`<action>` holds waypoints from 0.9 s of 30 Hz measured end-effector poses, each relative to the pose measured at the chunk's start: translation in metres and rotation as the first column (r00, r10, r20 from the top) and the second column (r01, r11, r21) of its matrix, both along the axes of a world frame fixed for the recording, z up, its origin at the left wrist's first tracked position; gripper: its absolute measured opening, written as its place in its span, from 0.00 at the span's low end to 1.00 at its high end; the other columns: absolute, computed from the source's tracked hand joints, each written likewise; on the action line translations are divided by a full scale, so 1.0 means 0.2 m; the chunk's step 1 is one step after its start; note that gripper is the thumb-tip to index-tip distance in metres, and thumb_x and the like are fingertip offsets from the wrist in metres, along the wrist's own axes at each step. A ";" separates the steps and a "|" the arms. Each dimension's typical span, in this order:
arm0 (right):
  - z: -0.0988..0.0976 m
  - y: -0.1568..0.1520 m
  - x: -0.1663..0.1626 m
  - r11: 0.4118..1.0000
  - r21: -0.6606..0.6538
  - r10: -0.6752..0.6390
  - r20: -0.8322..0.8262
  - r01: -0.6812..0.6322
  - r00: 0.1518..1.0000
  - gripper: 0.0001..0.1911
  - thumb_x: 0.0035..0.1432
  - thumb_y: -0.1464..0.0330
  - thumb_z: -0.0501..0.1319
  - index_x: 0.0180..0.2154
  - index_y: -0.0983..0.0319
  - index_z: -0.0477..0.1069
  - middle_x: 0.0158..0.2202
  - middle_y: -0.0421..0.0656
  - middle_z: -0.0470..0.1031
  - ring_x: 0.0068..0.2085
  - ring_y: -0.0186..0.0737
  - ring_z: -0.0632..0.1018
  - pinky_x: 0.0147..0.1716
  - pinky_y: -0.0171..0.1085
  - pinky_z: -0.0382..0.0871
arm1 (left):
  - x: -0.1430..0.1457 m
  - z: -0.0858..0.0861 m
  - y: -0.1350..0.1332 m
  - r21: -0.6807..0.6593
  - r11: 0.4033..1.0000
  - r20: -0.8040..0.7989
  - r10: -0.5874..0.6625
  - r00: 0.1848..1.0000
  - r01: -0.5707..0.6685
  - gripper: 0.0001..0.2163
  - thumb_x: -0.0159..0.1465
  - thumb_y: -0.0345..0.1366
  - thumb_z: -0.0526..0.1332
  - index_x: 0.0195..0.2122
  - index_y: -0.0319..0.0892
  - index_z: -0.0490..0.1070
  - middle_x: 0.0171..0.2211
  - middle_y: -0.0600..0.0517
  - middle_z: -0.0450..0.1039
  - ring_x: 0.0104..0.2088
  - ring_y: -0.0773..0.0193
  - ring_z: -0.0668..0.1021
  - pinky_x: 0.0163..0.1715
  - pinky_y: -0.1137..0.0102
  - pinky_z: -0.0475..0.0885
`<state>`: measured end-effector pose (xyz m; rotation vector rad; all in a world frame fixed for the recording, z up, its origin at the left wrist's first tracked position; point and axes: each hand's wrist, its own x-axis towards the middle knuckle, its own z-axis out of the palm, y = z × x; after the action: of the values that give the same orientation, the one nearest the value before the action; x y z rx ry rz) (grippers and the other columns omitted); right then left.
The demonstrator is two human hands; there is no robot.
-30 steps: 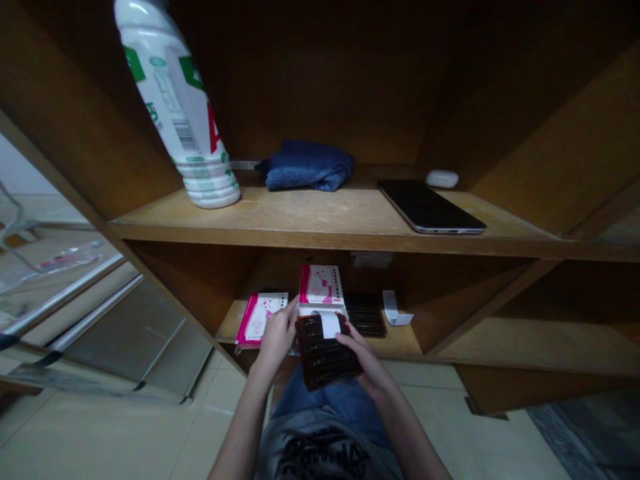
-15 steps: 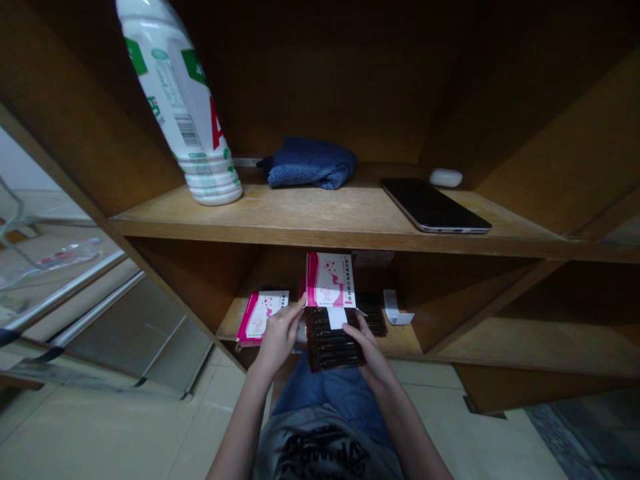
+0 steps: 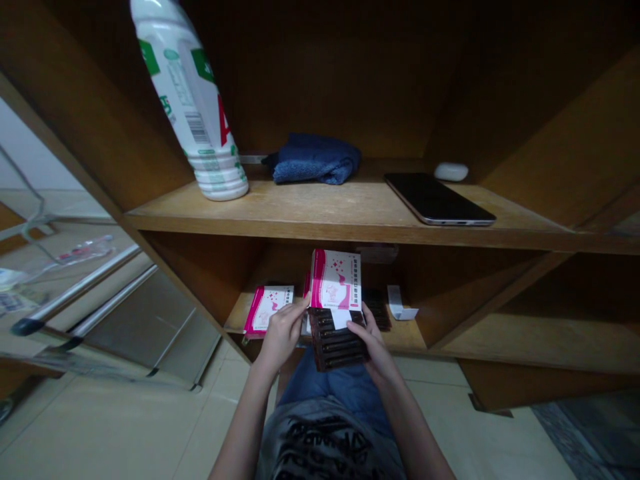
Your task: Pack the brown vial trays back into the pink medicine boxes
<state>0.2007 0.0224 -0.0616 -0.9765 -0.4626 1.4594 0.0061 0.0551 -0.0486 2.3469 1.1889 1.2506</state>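
Observation:
My left hand [image 3: 287, 328] pinches the lower left corner of a pink and white medicine box [image 3: 336, 280]. Its near end is open, and a dark brown pack of ampoules [image 3: 340, 350] sticks partly out of it towards me. My right hand [image 3: 371, 339] is closed on the right side of the pack, with the thumb on top near a white paper tab [image 3: 341, 319]. How far the pack reaches inside the box is hidden. Left of my left hand, a second pink and white box [image 3: 269, 308] lies on the lower shelf.
Behind my right hand, another dark ampoule pack [image 3: 379, 312] and a folded white paper [image 3: 400, 305] lie on the lower shelf. The upper shelf [image 3: 300, 212] holds a white bottle [image 3: 193, 107], a blue cloth [image 3: 317, 160], a black tablet [image 3: 440, 200] and a white case [image 3: 451, 172].
The view has shifted slightly. The box sits a little lower over the ampoule pack, so slightly less of the pack shows. Both hands keep their hold.

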 end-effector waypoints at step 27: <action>0.02 0.05 -0.03 0.995 0.048 0.092 -0.007 -0.092 0.996 0.30 0.40 0.66 0.72 0.48 0.57 0.68 0.38 0.42 0.80 0.39 0.43 0.79 0.41 0.39 0.70 | 0.00 0.02 -0.04 -0.062 0.982 -0.052 0.175 0.983 -0.178 0.20 0.64 0.27 0.50 0.58 0.42 0.63 0.40 0.45 0.78 0.37 0.60 0.80 0.36 0.67 0.75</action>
<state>0.1950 0.0327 -0.0576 -0.9209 -0.5394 1.5278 0.0068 0.0468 -0.0438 2.2758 1.4589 1.1943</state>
